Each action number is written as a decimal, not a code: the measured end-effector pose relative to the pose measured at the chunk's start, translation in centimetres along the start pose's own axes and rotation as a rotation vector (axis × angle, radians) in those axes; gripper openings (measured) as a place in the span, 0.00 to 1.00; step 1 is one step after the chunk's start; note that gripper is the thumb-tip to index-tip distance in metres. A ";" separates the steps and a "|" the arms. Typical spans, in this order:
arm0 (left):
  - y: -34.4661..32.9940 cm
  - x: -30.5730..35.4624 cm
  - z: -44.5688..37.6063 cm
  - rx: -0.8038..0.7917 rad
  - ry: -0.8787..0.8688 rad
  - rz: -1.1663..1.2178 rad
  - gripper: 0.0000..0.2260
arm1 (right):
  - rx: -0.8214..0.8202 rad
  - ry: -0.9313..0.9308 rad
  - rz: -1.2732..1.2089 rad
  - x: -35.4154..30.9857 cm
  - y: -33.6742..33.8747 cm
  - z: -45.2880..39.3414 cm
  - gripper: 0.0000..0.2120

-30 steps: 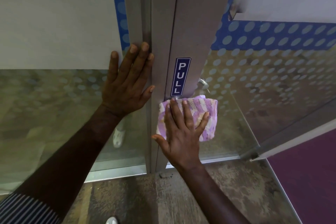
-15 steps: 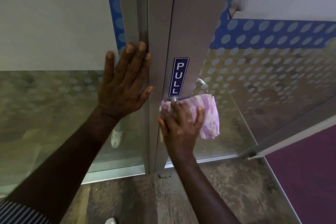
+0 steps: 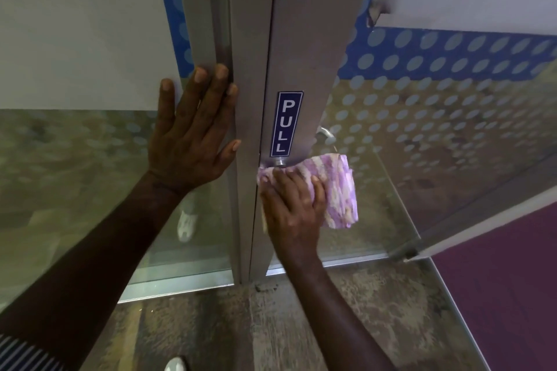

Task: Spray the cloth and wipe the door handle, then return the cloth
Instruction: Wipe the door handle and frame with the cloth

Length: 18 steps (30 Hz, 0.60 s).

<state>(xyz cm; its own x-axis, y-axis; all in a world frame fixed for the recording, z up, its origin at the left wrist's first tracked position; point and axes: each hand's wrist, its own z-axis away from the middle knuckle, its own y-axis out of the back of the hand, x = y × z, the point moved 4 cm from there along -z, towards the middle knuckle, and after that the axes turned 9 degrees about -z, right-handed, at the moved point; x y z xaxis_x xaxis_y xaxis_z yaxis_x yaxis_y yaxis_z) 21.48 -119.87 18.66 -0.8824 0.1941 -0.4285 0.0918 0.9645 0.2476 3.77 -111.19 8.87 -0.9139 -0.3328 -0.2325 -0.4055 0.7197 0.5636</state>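
Observation:
A purple and cream cloth (image 3: pixel 337 187) is wrapped over the door handle just below the blue PULL sign (image 3: pixel 286 123). My right hand (image 3: pixel 294 208) grips the cloth, with its fingers curled over it. Only the handle's metal stub (image 3: pixel 281 162) shows above the cloth; the lever is hidden under it. My left hand (image 3: pixel 193 135) lies flat, fingers straight, on the glass panel and the metal door frame (image 3: pixel 250 39) to the left of the sign.
The glass door (image 3: pixel 437 129) with a dotted blue film stands ajar to the right. A second handle (image 3: pixel 325 133) shows behind the glass. Worn concrete floor lies below, with purple carpet (image 3: pixel 497 280) at the right. A white shoe tip (image 3: pixel 174 366) is at the bottom edge.
My right hand went from lying flat on the cloth to curling round it on the handle. The cloth shifted slightly to the right. My left hand stayed pressed in place.

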 end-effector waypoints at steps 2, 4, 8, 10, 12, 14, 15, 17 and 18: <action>0.0 0.0 0.1 0.000 -0.012 -0.002 0.32 | -0.032 0.153 0.024 1.8 1.3 0.2 0.10; 0.0 0.1 0.1 -0.005 -0.011 -0.003 0.32 | -0.015 0.181 0.011 3.4 2.4 0.0 0.10; 0.2 0.2 -0.2 -0.011 -0.002 -0.028 0.32 | 0.028 -0.126 -0.036 1.2 0.8 -0.6 0.12; 0.3 0.2 -0.3 -0.016 -0.003 -0.017 0.32 | 0.028 -0.215 -0.027 -0.2 -0.2 -0.9 0.11; 0.3 0.1 -0.3 -0.026 -0.010 0.000 0.32 | 0.017 -0.140 -0.005 0.3 0.3 -1.0 0.10; 0.2 -0.1 -0.2 -0.032 -0.016 0.005 0.32 | -0.011 0.066 -0.018 1.8 1.8 -0.6 0.08; 0.1 -0.1 -0.2 -0.027 -0.018 0.004 0.32 | -0.026 0.146 -0.028 2.6 2.5 -0.5 0.07; 0.1 0.0 -0.1 -0.016 -0.016 0.008 0.32 | -0.052 0.148 -0.039 3.3 2.8 -0.5 0.08; 0.0 0.1 -0.1 -0.012 -0.013 0.007 0.32 | -0.052 0.052 -0.023 2.8 2.3 -0.7 0.08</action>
<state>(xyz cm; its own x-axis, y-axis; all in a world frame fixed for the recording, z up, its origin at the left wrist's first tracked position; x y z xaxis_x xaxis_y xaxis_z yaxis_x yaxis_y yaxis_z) 21.32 -119.84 18.70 -0.8757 0.2033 -0.4380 0.0926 0.9609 0.2609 0.30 -110.92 10.06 -0.9014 -0.3813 -0.2051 -0.4237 0.6794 0.5991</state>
